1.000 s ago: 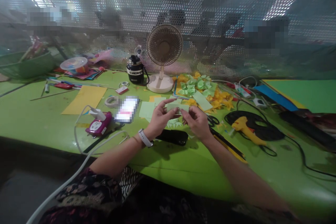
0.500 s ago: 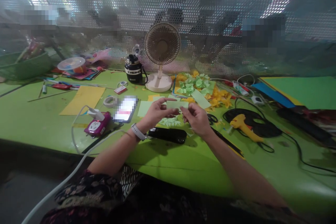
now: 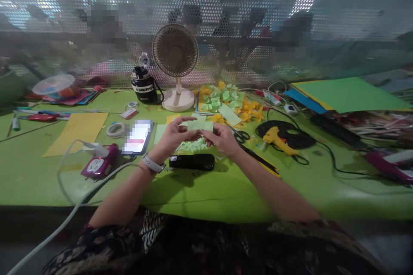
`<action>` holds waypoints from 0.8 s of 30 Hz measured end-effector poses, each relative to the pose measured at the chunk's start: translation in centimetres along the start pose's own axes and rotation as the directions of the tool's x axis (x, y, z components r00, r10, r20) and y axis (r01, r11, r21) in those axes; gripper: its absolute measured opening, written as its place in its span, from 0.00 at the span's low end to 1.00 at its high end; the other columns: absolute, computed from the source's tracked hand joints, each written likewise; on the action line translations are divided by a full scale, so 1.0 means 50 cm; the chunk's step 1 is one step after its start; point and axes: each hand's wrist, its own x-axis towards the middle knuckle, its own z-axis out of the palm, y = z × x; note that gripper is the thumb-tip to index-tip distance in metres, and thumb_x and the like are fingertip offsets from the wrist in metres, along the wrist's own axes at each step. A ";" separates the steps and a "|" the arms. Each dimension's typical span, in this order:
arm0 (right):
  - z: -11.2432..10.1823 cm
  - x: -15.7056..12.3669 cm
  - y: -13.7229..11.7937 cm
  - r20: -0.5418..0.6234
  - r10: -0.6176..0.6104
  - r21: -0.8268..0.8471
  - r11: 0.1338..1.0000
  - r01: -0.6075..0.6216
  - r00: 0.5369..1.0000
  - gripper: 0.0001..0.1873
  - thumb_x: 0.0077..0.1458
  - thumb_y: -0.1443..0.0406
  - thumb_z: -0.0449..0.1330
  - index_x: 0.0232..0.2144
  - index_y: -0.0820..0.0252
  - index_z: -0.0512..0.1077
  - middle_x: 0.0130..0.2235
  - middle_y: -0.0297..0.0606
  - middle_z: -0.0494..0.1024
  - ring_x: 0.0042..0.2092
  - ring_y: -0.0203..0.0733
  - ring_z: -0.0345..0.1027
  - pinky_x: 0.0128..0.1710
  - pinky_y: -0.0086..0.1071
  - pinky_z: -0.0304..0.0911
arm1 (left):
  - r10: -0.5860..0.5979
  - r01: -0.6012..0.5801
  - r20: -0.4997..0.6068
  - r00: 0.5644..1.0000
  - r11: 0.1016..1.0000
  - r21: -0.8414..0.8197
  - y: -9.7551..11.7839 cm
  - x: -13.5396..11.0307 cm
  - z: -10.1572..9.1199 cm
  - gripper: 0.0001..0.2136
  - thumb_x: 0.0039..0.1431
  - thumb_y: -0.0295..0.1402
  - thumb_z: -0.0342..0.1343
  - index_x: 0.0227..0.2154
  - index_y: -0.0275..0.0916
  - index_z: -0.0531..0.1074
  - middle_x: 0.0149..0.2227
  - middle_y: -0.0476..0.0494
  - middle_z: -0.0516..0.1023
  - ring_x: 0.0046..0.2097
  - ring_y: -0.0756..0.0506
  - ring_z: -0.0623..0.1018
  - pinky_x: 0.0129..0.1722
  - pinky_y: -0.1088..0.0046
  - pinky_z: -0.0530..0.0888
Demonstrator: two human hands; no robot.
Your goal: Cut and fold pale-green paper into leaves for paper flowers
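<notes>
My left hand [image 3: 174, 134] and my right hand [image 3: 222, 139] pinch the two ends of a pale green paper strip [image 3: 200, 126] above the green tabletop [image 3: 193, 191]. A white watch band [image 3: 150, 163] circles my left wrist. Just below my hands lie small folded pieces of pale green paper [image 3: 192, 146]. A black zippered case [image 3: 192, 162] sits nearer me, under my wrists and not touching them. Scissors [image 3: 240, 136] lie just beyond my right hand.
Beyond my hands stands a heap of green and yellow paper flowers [image 3: 224, 102]. A yellow glue gun [image 3: 277, 141] lies on the right, a blurred phone [image 3: 137, 136] and magenta power socket [image 3: 98, 163] on the left. A desk fan [image 3: 175, 50] and black flask [image 3: 143, 86] stand behind.
The whole scene has slid left in view as my head turned right. Both hands still pinch the strip, with little change in their grip.
</notes>
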 end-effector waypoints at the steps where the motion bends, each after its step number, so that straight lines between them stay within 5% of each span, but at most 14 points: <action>1: -0.005 0.002 -0.002 0.003 -0.009 -0.002 1.000 0.009 1.000 0.23 0.42 0.47 0.69 0.23 0.59 0.68 0.20 0.29 0.72 0.20 0.31 0.64 0.20 0.27 0.64 | 0.000 0.000 -0.003 1.000 1.000 -0.007 0.003 0.000 -0.001 0.29 0.43 0.34 0.72 0.49 0.33 0.70 0.22 0.53 0.76 0.29 0.48 0.81 0.37 0.70 0.78; 10: -0.053 0.016 -0.026 -0.100 -0.020 -0.009 1.000 0.019 0.995 0.19 0.48 0.50 0.65 0.23 0.59 0.70 0.20 0.31 0.73 0.19 0.30 0.63 0.18 0.25 0.58 | 0.031 -0.035 -0.063 0.998 0.997 -0.062 0.007 0.010 -0.017 0.29 0.43 0.33 0.73 0.49 0.34 0.68 0.25 0.52 0.77 0.33 0.46 0.83 0.39 0.70 0.79; 15: -0.035 0.014 -0.019 0.025 0.041 -0.136 0.990 -0.038 0.999 0.22 0.43 0.50 0.69 0.20 0.59 0.67 0.20 0.32 0.73 0.20 0.31 0.64 0.21 0.26 0.61 | -0.012 0.011 -0.041 0.999 1.000 -0.026 -0.003 0.009 -0.007 0.29 0.44 0.34 0.72 0.50 0.34 0.69 0.26 0.49 0.79 0.31 0.47 0.82 0.35 0.72 0.78; 24: -0.022 0.005 -0.014 0.066 0.006 -0.139 0.990 0.004 0.998 0.23 0.45 0.47 0.67 0.21 0.58 0.66 0.19 0.30 0.71 0.20 0.32 0.63 0.22 0.28 0.63 | -0.052 0.052 0.012 0.999 0.998 0.042 -0.008 0.009 -0.008 0.29 0.45 0.32 0.71 0.50 0.33 0.68 0.29 0.43 0.82 0.34 0.44 0.84 0.33 0.74 0.78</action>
